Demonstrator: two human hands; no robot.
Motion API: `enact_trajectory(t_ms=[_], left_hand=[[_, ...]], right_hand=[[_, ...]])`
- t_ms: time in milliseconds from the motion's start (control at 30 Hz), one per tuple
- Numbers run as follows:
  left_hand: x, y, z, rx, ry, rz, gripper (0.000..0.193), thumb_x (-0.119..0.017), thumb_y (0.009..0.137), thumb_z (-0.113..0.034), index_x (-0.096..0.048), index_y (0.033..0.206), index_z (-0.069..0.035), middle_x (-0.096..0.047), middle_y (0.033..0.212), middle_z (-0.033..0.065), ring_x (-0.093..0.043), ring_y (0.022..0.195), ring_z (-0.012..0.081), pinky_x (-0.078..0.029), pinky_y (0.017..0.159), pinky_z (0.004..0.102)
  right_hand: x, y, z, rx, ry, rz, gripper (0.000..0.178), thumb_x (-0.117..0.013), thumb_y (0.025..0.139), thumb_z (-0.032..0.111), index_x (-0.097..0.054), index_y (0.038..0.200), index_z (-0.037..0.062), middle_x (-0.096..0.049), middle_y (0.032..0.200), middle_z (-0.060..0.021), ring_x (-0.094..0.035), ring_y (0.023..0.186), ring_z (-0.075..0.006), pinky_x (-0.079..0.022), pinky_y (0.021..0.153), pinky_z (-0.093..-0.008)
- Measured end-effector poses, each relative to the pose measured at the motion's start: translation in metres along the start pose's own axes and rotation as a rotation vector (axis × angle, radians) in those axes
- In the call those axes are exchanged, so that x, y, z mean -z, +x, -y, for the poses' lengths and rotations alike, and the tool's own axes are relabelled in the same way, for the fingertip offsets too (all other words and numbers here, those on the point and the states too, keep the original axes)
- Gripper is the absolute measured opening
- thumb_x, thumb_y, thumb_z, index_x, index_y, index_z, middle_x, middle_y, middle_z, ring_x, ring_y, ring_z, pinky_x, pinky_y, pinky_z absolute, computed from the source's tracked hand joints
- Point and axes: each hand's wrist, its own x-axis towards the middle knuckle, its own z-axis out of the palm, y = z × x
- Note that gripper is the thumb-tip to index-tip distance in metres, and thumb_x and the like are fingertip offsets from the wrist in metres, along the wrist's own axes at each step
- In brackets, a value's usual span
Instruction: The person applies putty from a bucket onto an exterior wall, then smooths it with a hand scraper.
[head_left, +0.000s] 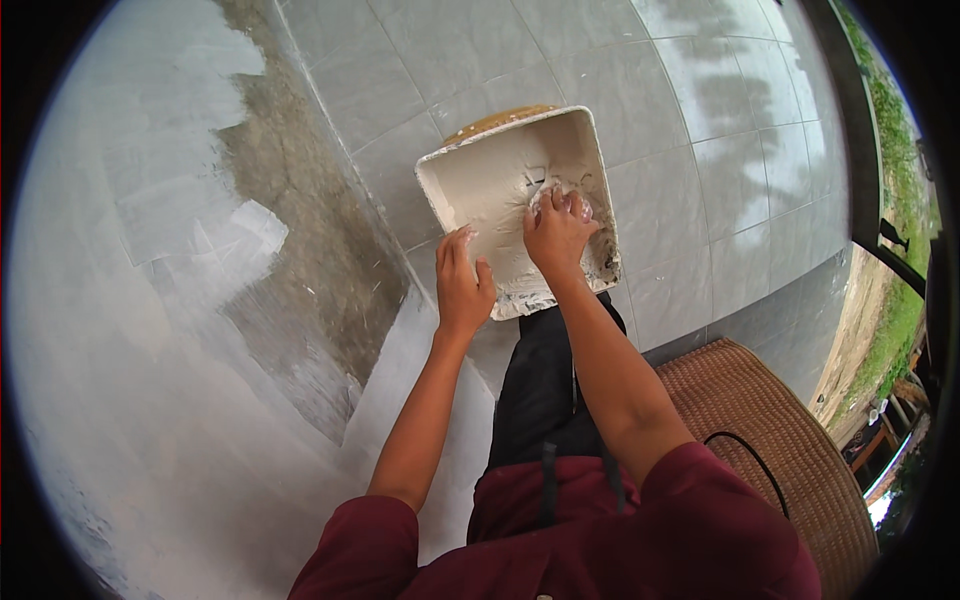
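Note:
A white square tub (490, 190) smeared with off-white paste stands before me, tilted in view. My left hand (463, 290) grips its left rim, with the fingers over the edge and the thumb apart on the inner side. Inside the tub, at the right, my right hand (562, 235) has its fingers curled round a pale, shiny, paste-coated thing (580, 207), mostly hidden by the fingers. Thick paste (505, 225) lies about it on the tub's floor. A thin dark mark shows in the paste just beyond the right fingertips.
On the left, a wall (150, 330) carries white coating around a bare grey-brown patch (320, 270). Grey tiles (670, 200) cover the floor. A yellow-brown rounded object (505, 120) shows behind the tub. A brown woven chair (770, 420) stands at my right, with a dark cable over it.

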Motion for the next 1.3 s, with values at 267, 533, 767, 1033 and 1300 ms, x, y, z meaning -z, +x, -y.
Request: enact_trajectory(t_ms=[267, 533, 767, 1033, 1300], left_hand=[[0.03, -0.016, -0.008, 0.043, -0.002, -0.018, 0.041, -0.054, 0.088, -0.004, -0.051, 0.128, 0.007, -0.055, 0.131, 0.0262, -0.049, 0.124, 0.045, -0.039, 0.108, 0.051], [0.066, -0.037, -0.044, 0.17, -0.054, -0.059, 0.036, -0.054, 0.091, -0.007, -0.052, 0.125, 0.004, -0.058, 0.127, 0.0254, -0.052, 0.121, 0.0444, -0.041, 0.105, 0.0491], [0.091, -0.072, -0.078, 0.267, -0.146, -0.194, 0.031, -0.054, 0.095, -0.012, -0.056, 0.121, 0.003, -0.064, 0.119, 0.0259, -0.06, 0.113, 0.0433, -0.047, 0.098, 0.0471], [0.11, -0.113, -0.18, 0.266, -0.287, -0.509, 0.032, -0.053, 0.099, -0.021, -0.06, 0.119, 0.003, -0.067, 0.116, 0.0243, -0.065, 0.109, 0.0393, -0.051, 0.093, 0.0431], [0.137, -0.182, -0.266, 0.209, -0.287, -0.85, 0.047, -0.047, 0.103, -0.038, -0.06, 0.12, 0.004, -0.067, 0.119, 0.0233, -0.067, 0.106, 0.0339, -0.051, 0.093, 0.0415]], right_hand=[[0.009, -0.079, -0.027, 0.11, 0.051, 0.252, 0.04, -0.062, 0.086, 0.033, -0.068, 0.115, 0.0064, -0.066, 0.12, -0.0076, -0.056, 0.118, -0.0316, -0.046, 0.082, -0.0567], [0.073, -0.037, -0.109, -0.573, 0.759, 1.117, 0.039, -0.059, 0.091, 0.046, -0.072, 0.094, 0.009, -0.073, 0.098, -0.0102, -0.069, 0.08, -0.0279, -0.055, 0.067, -0.0455], [0.167, -0.025, -0.133, -0.44, 1.372, 1.359, 0.046, -0.054, 0.095, 0.043, -0.059, 0.123, 0.0066, -0.07, 0.108, -0.014, -0.069, 0.091, -0.0318, -0.057, 0.068, -0.0486], [0.249, -0.043, -0.085, -0.121, 1.907, 1.492, 0.053, -0.064, 0.088, 0.04, -0.056, 0.129, 0.0071, -0.066, 0.117, -0.0165, -0.067, 0.097, -0.0374, -0.054, 0.064, -0.0507], [0.314, -0.065, -0.031, 0.251, 1.896, 1.741, 0.055, -0.066, 0.086, 0.038, -0.059, 0.124, -0.0001, -0.067, 0.114, -0.0251, -0.07, 0.091, -0.0431, -0.058, 0.07, -0.0558]])
